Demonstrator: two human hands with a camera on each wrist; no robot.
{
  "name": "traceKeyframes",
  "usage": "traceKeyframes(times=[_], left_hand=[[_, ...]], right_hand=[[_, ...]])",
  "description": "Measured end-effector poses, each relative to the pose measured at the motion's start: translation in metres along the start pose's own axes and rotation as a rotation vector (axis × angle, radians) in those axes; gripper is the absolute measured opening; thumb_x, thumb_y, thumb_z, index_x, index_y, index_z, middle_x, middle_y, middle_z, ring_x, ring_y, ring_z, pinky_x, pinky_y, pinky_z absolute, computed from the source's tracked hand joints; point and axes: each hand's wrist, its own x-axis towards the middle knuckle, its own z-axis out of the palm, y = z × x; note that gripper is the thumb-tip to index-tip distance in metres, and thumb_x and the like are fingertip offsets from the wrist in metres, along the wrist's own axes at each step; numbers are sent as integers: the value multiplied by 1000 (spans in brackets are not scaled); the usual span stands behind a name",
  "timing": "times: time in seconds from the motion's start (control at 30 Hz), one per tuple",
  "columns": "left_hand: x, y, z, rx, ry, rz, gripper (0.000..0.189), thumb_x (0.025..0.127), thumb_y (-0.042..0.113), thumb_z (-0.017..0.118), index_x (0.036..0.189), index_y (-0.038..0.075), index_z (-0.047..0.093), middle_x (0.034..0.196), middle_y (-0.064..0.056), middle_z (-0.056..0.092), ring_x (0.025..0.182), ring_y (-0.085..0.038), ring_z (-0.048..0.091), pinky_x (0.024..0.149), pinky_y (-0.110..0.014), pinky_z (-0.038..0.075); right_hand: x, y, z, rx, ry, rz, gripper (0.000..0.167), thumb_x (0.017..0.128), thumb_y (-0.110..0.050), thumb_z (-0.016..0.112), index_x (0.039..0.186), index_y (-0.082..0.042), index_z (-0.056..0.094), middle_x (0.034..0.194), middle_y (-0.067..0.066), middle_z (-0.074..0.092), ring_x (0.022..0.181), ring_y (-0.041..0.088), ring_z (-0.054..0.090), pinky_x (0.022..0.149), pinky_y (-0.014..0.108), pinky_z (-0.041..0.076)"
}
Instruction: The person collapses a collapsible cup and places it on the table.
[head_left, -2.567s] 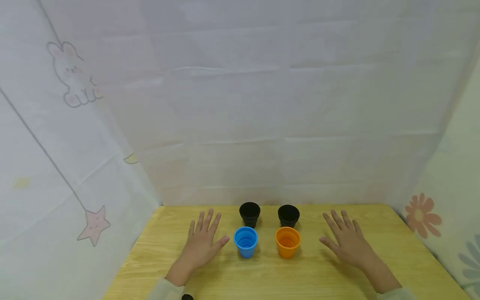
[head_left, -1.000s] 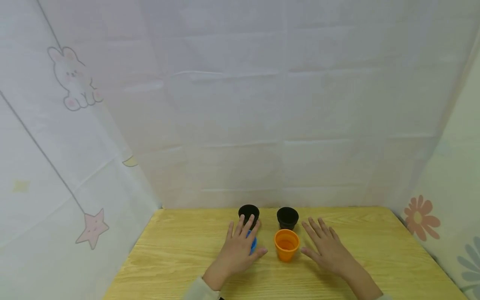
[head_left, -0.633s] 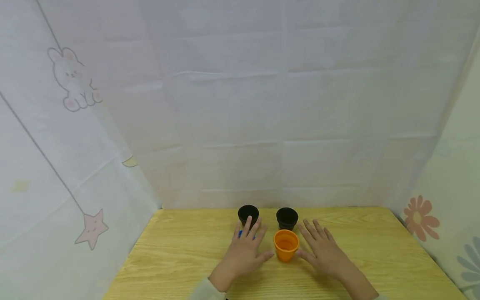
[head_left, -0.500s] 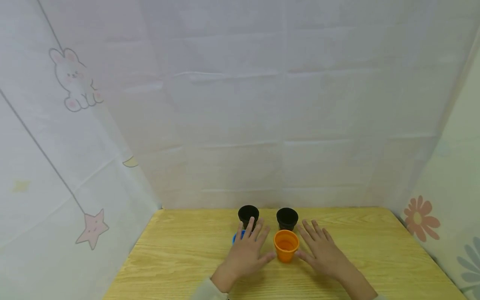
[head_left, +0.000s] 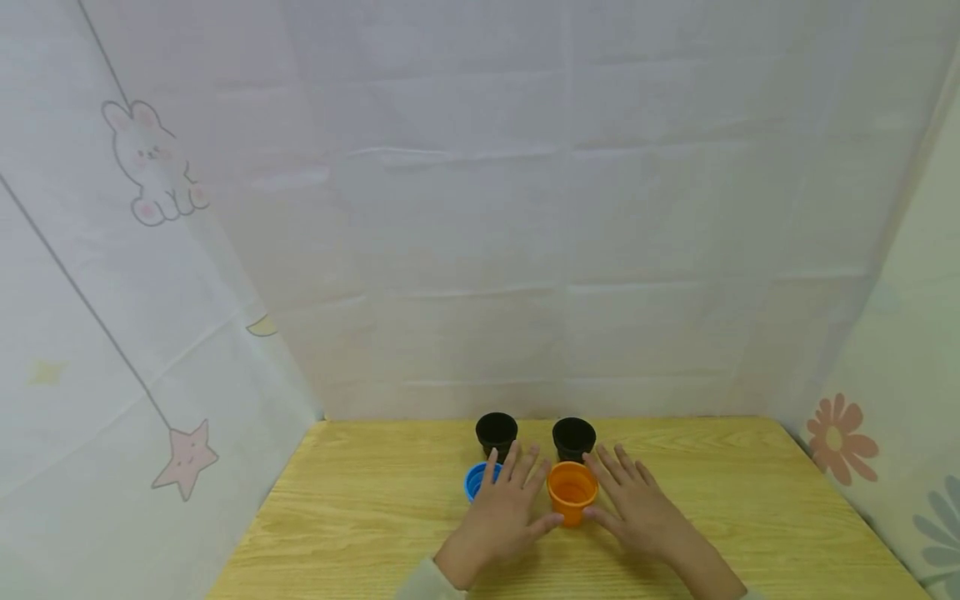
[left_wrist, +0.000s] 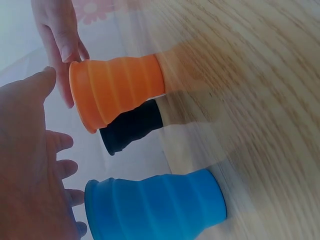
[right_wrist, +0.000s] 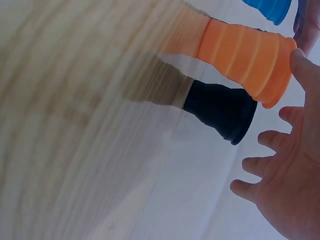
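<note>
An orange ribbed cup (head_left: 573, 493) stands upright on the table, with a hand close on either side of it. My left hand (head_left: 501, 518), fingers spread and straight, hovers between it and the blue ribbed cup (head_left: 476, 478), covering part of the blue one in the head view. My right hand (head_left: 637, 515) is spread at the orange cup's right, thumb and fingertips right at the rim. In the right wrist view the right thumb (right_wrist: 303, 67) overlaps that rim. The left thumb (left_wrist: 44, 82) points toward the orange cup in the left wrist view. Neither hand grips anything.
Two black cups, a left one (head_left: 496, 432) and a right one (head_left: 573, 437), stand behind the coloured cups near the back edge. The wooden table (head_left: 337, 500) meets a pale cloth wall (head_left: 480, 250) at the back, with printed cloth on both sides.
The left hand has moved right, passing over the blue cup to the orange cup's left side. The right hand has moved left, up to the orange cup. The cups have stayed in place.
</note>
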Motion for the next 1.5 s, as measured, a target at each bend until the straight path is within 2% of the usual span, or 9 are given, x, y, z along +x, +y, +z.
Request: traceKeyframes(times=[0.17,0.37,0.73,1.0,1.17,1.4,1.5], left_hand=[[2,4,1,28,-23,4,78,100,70,32,162,22,26,169,-4,15,155,-34,10,121,-63,15],[5,8,3,59,-48,7,79,100,71,30,163,25,22,170,-2,12,156,-33,6,122,-62,14],[8,14,5,59,-73,19,75,101,67,34,161,22,28,169,-2,15,156,-32,11,122,-62,16],[11,16,7,91,-96,23,76,100,71,26,161,24,30,169,-1,17,156,-32,13,123,-60,16],[13,18,6,82,-109,23,74,100,69,34,159,25,35,168,-2,20,155,-32,15,123,-60,16],[16,20,9,134,-88,22,62,103,57,47,155,24,42,166,1,27,152,-29,26,122,-59,19],[17,21,10,151,-67,33,57,102,51,52,152,24,47,164,1,33,150,-27,32,122,-58,20]], right_hand=[[1,-3,-1,16,-41,10,80,99,-58,53,160,-14,28,165,15,21,151,45,16,114,72,23],[1,-7,-1,18,-52,-3,79,99,-55,55,160,-13,28,165,17,21,151,46,16,113,72,23],[2,-11,3,3,-45,-21,75,99,-48,61,159,-12,33,165,17,24,150,46,20,113,72,25],[2,-11,6,7,-36,-48,75,99,-48,60,159,-12,33,164,18,27,146,47,31,111,70,31],[2,-12,6,14,-45,-69,74,100,-49,58,159,-11,33,163,19,29,141,48,38,110,68,34],[4,-10,5,-75,50,-161,63,98,-37,66,150,-6,48,153,21,46,129,39,54,104,56,47],[5,-8,5,-115,58,-166,56,98,-35,66,146,-7,53,149,19,51,123,36,59,100,53,51]])
